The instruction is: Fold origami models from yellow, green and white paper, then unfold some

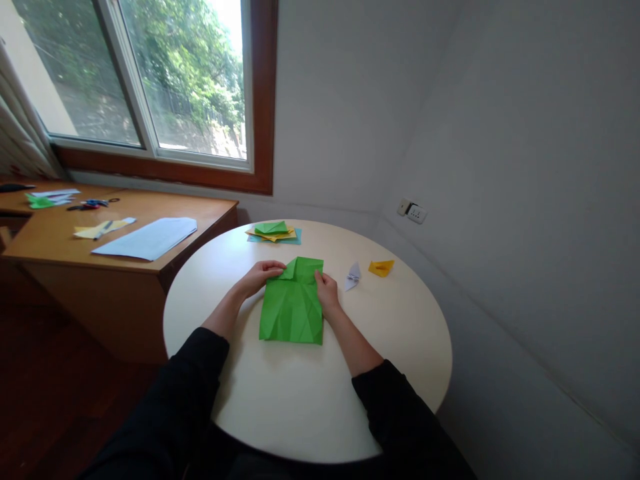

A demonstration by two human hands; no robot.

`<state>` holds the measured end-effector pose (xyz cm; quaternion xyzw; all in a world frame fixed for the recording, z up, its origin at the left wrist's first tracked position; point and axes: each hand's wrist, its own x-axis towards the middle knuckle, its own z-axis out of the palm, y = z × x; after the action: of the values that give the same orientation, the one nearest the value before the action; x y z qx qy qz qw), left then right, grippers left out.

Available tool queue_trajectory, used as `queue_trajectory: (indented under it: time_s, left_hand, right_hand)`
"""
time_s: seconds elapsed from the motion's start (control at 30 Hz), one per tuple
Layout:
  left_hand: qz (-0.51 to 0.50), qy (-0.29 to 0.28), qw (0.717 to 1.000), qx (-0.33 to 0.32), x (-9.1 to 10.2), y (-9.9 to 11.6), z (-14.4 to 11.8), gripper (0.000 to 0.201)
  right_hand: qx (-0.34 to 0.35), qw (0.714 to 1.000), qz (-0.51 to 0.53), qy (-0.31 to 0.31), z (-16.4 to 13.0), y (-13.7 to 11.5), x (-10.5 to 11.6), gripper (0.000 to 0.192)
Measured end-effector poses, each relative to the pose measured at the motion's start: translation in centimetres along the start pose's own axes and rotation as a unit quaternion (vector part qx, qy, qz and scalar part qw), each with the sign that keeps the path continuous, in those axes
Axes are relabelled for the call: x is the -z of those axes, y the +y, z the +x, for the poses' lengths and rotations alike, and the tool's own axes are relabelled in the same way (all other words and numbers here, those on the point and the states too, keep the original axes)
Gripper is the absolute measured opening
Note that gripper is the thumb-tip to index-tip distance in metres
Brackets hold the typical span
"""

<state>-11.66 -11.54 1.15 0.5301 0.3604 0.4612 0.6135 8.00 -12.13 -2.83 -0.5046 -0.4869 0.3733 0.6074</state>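
A creased sheet of green paper (291, 310) is between my hands over the round white table (280, 400). Its upper left corner is folded inward, and fan-like creases run down the lower part. My left hand (260, 277) pinches the folded edge at the upper left. On the right edge, my right hand (327, 291) grips the sheet with the thumb on top. To the right of that hand lie a small white folded paper piece (353, 276) and a yellow folded paper piece (381, 268).
Toward the far edge of the round table sits a stack of coloured papers (274, 232). On the left, a wooden desk (130, 263) carries white sheets (150, 239), yellow paper with a pen (103, 229), and scissors (94, 204). A wall with an outlet (417, 213) stands behind.
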Motion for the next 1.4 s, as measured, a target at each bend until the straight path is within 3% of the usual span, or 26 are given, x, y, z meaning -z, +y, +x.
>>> queue_trajectory:
  time_s: [0.17, 0.37, 0.57, 0.8, 1.17, 1.4]
  left_hand:
    - [0.004, -0.037, 0.999, -0.005, 0.0, 0.2, -0.3, 0.044]
    - [0.039, -0.044, 0.998, -0.028, 0.1, -0.2, -0.1, 0.050]
    - [0.085, -0.015, 0.995, -0.041, 0.3, -0.5, 0.2, 0.051]
    - [0.062, -0.002, 0.997, -0.052, 0.3, -0.4, 0.1, 0.054]
    - [0.060, 0.080, 0.994, -0.038, 1.0, -1.1, 0.6, 0.046]
    - [0.113, 0.127, 0.984, -0.056, 1.0, -1.0, 0.7, 0.043]
  right_hand:
    - [-0.011, 1.000, 0.010, 0.005, 0.0, 0.2, 0.1, 0.043]
    - [-0.026, 0.999, 0.026, 0.010, 0.0, 0.4, -0.1, 0.043]
    - [-0.005, 1.000, 0.018, 0.000, 0.0, 0.5, -0.3, 0.044]
    - [0.001, 1.000, 0.017, 0.008, 0.1, 0.5, -0.4, 0.044]
    - [-0.011, 1.000, 0.026, -0.002, 0.0, 0.5, -0.5, 0.042]
    - [0.007, 1.000, 0.007, -0.011, 0.0, 0.4, -0.5, 0.044]
